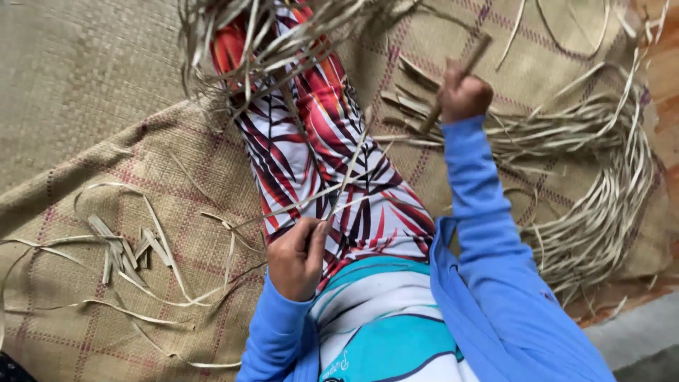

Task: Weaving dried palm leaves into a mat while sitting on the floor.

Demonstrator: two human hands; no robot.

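My left hand [296,256] rests on my thigh and pinches the near ends of thin dry leaf strips [339,185] that run up across my patterned trouser leg [318,141]. My right hand [463,95] is raised farther out, closed around a short brown stick-like tool [460,81] that points up to the right. The strips lead toward a tangled bundle of dry strips [269,35] lying over my leg at the top of the view. Both arms wear blue sleeves.
I sit on a woven straw mat [85,106] with faint red lines. A big curved heap of dry strips [601,184] lies at the right. Short cut scraps [127,247] are scattered at the left. A bare floor edge [636,332] shows at the lower right.
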